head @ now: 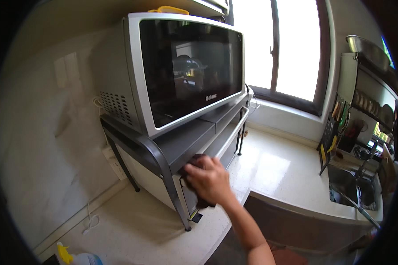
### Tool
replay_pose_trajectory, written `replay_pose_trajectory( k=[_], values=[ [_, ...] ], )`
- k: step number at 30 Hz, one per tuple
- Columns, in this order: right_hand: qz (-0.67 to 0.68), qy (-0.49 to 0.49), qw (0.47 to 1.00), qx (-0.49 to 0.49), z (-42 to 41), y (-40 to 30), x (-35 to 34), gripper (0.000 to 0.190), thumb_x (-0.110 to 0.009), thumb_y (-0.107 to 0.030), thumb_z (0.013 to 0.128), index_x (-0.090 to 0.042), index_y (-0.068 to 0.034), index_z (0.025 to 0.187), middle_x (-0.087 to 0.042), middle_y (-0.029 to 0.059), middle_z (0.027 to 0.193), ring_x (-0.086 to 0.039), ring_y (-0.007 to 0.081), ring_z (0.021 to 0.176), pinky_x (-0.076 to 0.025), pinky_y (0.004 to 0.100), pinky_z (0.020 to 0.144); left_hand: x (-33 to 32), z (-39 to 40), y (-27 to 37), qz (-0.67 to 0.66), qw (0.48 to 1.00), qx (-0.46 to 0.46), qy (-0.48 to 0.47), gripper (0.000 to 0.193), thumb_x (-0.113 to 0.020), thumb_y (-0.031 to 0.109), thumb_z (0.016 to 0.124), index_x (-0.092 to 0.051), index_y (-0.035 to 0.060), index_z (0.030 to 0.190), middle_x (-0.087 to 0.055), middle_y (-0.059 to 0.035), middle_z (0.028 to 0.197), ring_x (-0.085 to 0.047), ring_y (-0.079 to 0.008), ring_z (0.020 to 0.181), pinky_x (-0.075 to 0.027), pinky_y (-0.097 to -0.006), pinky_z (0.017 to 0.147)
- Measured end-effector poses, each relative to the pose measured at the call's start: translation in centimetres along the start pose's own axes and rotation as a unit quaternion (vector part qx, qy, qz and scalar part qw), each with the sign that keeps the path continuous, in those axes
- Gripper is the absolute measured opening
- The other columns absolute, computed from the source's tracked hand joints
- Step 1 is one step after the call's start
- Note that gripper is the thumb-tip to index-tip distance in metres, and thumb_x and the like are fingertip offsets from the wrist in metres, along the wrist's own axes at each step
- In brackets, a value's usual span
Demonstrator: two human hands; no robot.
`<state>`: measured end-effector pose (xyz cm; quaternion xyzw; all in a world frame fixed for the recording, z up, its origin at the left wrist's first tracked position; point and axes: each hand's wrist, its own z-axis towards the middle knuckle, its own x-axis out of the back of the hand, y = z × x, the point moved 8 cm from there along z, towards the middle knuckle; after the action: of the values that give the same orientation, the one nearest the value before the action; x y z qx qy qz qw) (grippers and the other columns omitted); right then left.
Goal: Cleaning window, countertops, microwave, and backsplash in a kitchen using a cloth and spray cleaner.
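Note:
My right hand point(208, 180) reaches in from the lower right and grips a dark brown cloth point(205, 202). The cloth is bunched under the fingers, against the front left of a white oven-like appliance point(152, 188). That appliance stands on the counter beneath a dark grey metal rack point(185, 140), and a pale bar handle point(233, 132) runs along its upper front. On top of the rack sits a silver Galanz microwave oven point(189, 73) with its dark glass door closed. The hand covers part of the lower appliance's front. My left hand is out of view.
A spray bottle with a yellow trigger point(64, 253) stands at lower left. A white cable point(92, 223) lies by the wall, below a power strip point(117, 167). At right are a sink point(343, 182), a dish rack point(348, 69) and a grey pole point(360, 209). A window point(295, 49) is behind.

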<state>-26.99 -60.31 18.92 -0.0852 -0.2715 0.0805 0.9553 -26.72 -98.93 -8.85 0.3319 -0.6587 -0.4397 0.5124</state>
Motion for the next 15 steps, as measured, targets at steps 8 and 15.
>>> replay_pose_trajectory(
  k=[8,15],
  values=[
    [-0.038,0.058,0.982,-0.175,1.6,14.2,0.9,0.015,-0.058,-0.026,0.082,-0.066,-0.016,0.088,-0.058,0.0117,0.085,-0.056,0.0270,0.076,-0.048,0.0370,0.060,-1.8,-0.3,2.7,-0.021,0.999,-0.017,-0.019,0.025,-0.051,0.023,0.089,-0.061,0.0004,0.091,-0.056,-0.0041,0.069,-0.051,-0.0113,0.064,-0.040,-0.0254,0.057],
    [0.133,0.254,0.953,-0.094,-1.8,7.3,-1.6,0.020,-0.062,-0.007,0.075,-0.065,-0.006,0.095,-0.055,0.0141,0.091,-0.054,0.0278,0.086,-0.045,0.0351,0.074,0.2,-2.5,-0.8,-0.005,1.000,0.022,0.014,0.025,-0.050,0.023,0.090,-0.061,0.0002,0.091,-0.057,-0.0048,0.071,-0.051,-0.0115,0.064,-0.040,-0.0251,0.056]
  ],
)
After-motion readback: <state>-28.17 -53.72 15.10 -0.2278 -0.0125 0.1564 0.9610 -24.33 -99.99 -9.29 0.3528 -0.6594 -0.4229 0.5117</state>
